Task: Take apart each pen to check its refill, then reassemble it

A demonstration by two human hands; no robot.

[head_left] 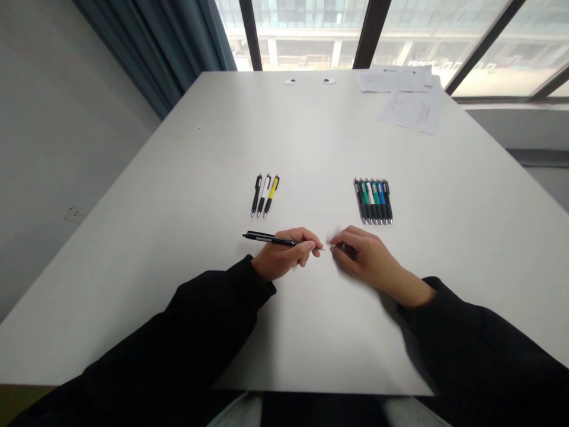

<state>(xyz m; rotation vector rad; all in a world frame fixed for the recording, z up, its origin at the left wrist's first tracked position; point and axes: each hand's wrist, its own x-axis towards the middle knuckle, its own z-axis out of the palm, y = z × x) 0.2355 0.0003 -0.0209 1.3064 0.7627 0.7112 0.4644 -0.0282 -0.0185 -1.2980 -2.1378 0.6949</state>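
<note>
My left hand point(288, 252) is closed round a black pen point(269, 238), its clip end pointing left. A thin bare refill point point(322, 249) sticks out past the fingers at the pen's right end. Just right of that point, with a small gap between, my right hand point(362, 252) is closed in a pinch. Something tiny shows at its fingertips, too small and blurred to name. Beyond my left hand lie three pens side by side: a black pen point(256, 196), a white pen point(264, 196) and a yellow pen point(271, 196).
Past my right hand lies a tight row of several pens point(373, 201) in black, green, white and blue. Paper sheets point(411, 110) rest at the white table's point(311, 142) far right corner. Two small white ovals point(329, 81) with dark spots lie near the far edge.
</note>
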